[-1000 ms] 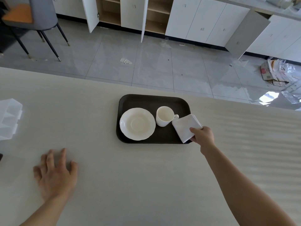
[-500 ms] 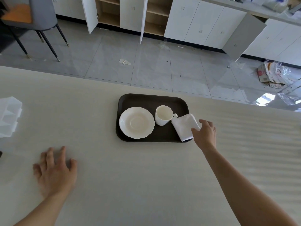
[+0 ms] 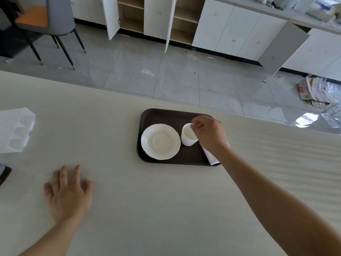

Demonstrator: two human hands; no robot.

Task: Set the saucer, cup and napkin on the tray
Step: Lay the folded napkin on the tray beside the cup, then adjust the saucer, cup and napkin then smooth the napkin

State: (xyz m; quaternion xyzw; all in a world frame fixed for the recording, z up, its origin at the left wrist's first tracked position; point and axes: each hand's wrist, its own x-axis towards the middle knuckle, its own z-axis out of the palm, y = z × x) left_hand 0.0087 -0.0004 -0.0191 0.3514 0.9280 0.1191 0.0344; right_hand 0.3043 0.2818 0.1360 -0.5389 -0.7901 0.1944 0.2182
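The right hand [image 3: 210, 133] reaches over the right part of the dark tray [image 3: 158, 115], its fingers loosely curled with the fingertips [image 3: 196, 124] at the rim of the white cup [image 3: 187, 134]; whether they pinch the rim or only hover at it cannot be told, and the cup's handle is hidden behind the hand. The left hand [image 3: 69, 194] lies flat and spread on the pale tabletop [image 3: 166, 209], palm down, fingers apart, holding nothing, well apart from the tray.

There is one tray, one saucer [image 3: 160, 141], one cup and one napkin [image 3: 211, 157], and all three pieces sit on the tray. The saucer is white with a scalloped edge and a shallow round well, lying flat on the left half. The cup stands upright just beside it to the right, plain white and seemingly empty inside. The napkin is white and folded, mostly covered by the right wrist; its lower corner shows at the tray's near right edge.

At the far left edge of the tabletop lies one translucent plastic container [image 3: 15, 130] with compartments. Beyond the tabletop, on the grey tiled floor, stand one grey chair [image 3: 55, 19] with an orange seat and a row of white cabinets [image 3: 230, 30], some doors open
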